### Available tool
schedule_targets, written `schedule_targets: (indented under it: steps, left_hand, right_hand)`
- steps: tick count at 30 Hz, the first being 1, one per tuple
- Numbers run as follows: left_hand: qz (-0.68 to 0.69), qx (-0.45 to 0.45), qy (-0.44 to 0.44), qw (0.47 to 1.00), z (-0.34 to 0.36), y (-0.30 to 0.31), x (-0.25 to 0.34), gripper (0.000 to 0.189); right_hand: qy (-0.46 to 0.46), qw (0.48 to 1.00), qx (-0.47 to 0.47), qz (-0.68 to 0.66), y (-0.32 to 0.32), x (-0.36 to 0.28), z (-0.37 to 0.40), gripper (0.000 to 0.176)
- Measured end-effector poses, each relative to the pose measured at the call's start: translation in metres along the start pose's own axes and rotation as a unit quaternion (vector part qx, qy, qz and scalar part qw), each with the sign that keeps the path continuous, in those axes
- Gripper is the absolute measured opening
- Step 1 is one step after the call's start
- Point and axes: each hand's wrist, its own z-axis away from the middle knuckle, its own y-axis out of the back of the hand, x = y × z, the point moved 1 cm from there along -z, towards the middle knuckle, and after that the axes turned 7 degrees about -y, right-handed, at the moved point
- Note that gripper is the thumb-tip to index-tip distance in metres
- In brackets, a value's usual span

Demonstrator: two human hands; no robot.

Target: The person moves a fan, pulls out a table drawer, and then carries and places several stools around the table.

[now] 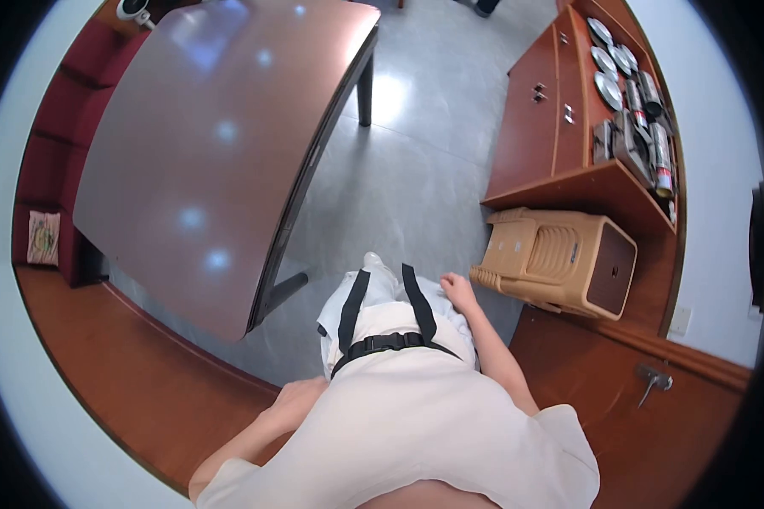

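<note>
My right hand (pixel 458 290) hangs in front of my right thigh with its fingers loosely curled, and I see nothing in it. A stack of tan plastic stools (pixel 539 254) stands just to its right, apart from it. Low at my left side is my left hand (pixel 301 397), beside my shirt; its fingers are hidden behind my clothes. A black strap with a buckle (pixel 388 343) goes round my waist over the cream shirt (pixel 399 416). My light trousers and one pale shoe (pixel 373 261) show below.
A large brown table (pixel 178 144) stands to the left, by a dark red padded bench (pixel 59 153) with a cushion (pixel 43 237). On the right, a wooden cabinet (pixel 530 127) bears metal plates (pixel 607 89) and canisters (pixel 660 157). Grey floor (pixel 399 178) runs between them.
</note>
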Motion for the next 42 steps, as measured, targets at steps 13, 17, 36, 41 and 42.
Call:
schedule_targets:
  steps: [13, 17, 36, 41, 42]
  left_hand:
    - [0.476, 0.167, -0.005, 0.863, -0.013, -0.037, 0.010, 0.030]
    - [0.560, 0.203, 0.001, 0.803, -0.020, -0.020, 0.029, 0.031]
    - [0.446, 0.670, 0.144, 0.575, -0.229, 0.173, -0.035, 0.022]
    - [0.726, 0.631, 0.083, 0.261, -0.262, 0.202, -0.108, 0.041]
    - [0.727, 0.630, 0.079, 0.262, -0.265, 0.204, -0.121, 0.041]
  right_hand:
    - [0.341, 0.917, -0.138, 0.154, -0.038, -0.238, -0.154, 0.030]
    - [0.377, 0.897, -0.104, 0.205, -0.048, -0.313, -0.184, 0.040]
    - [0.511, 0.726, -0.207, 0.411, -0.026, -0.392, -0.257, 0.048]
    - [0.516, 0.731, -0.212, 0.393, -0.021, -0.398, -0.255, 0.052]
    - [0.510, 0.732, -0.214, 0.399, -0.020, -0.399, -0.252, 0.052]
